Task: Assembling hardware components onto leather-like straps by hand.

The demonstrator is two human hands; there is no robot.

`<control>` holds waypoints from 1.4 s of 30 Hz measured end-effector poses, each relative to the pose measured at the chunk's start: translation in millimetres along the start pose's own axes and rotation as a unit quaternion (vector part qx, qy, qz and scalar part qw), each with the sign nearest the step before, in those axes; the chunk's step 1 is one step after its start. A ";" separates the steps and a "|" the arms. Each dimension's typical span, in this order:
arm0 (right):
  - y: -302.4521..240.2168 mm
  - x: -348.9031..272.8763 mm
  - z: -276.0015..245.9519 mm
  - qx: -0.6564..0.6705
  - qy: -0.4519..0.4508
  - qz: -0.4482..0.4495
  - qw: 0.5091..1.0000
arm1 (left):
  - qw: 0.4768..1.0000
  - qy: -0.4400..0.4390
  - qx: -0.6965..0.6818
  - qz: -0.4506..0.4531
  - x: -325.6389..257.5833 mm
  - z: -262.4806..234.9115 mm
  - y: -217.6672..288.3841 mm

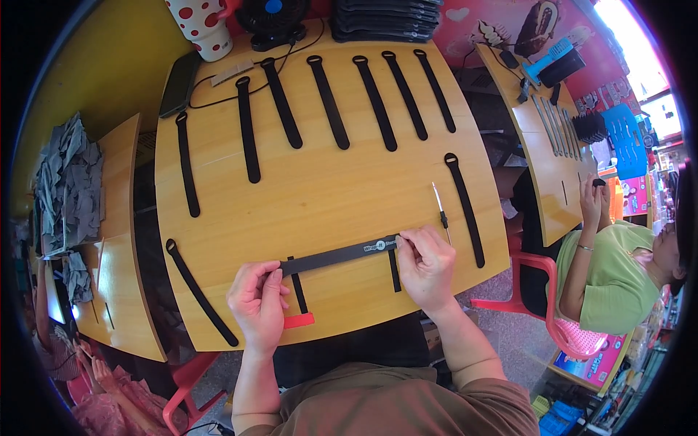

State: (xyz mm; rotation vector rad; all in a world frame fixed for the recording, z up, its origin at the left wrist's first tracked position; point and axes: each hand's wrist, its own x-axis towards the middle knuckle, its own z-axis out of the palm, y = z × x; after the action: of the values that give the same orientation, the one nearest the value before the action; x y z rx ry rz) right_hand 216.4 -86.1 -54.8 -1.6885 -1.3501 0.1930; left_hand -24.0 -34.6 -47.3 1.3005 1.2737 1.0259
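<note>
A dark grey strap [331, 257] with white print towards its right end stretches almost level between my two hands, low over the near part of the table. My left hand [256, 294] pinches its left end between thumb and fingers; my right hand [427, 263] pinches the other end. Beneath the strap, two short black strips [299, 293] point towards me, one close to each hand. A small red piece [299, 320] lies beside my left hand at the table's front edge. Just beyond my right hand is a slim pen-like tool [441, 209] with a thin light tip.
Several black straps with slotted ends [331, 105] are spread around the wooden table [291, 203]. At the back stand a spotted cup [201, 29], a black fan [273, 18] and stacked black straps [385, 20]. A co-worker in green [607, 272] sits right; another person's hands [102, 374] show lower left.
</note>
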 end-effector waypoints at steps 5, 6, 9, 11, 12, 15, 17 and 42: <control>-3.4 1.1 -0.4 -0.011 -0.010 0.018 1.000 | 1.000 0.003 -0.001 -0.007 0.4 0.3 0.9; -4.1 1.5 0.0 -0.008 -0.011 0.017 1.000 | 1.000 0.007 -0.004 -0.004 -0.2 -0.2 0.6; -5.3 2.4 2.1 -0.005 -0.018 0.004 1.000 | 1.000 0.019 0.020 0.001 -1.4 -1.3 3.1; -3.7 2.1 0.0 -0.033 -0.008 -0.016 0.999 | 0.998 0.034 0.051 0.003 -0.8 0.4 2.4; -4.9 2.5 -0.5 -0.046 -0.008 -0.019 0.999 | 0.993 0.028 0.094 0.072 1.2 1.0 -2.5; -5.7 2.1 -2.9 -0.036 -0.011 -0.006 0.999 | 0.978 0.036 0.152 0.141 -0.1 5.6 -1.4; -6.6 3.2 -2.3 -0.024 -0.013 -0.018 0.999 | 0.975 0.049 0.164 0.143 -2.4 7.1 1.3; -6.5 0.7 1.7 -0.054 -0.011 -0.020 0.998 | 0.939 0.082 0.263 0.208 -1.9 13.3 -0.3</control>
State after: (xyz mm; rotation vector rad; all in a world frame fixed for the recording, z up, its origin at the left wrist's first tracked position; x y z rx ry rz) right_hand 211.2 -84.9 -50.7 -1.7511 -1.4310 0.1181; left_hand -11.1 -37.8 -49.2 1.9924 1.4989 1.1409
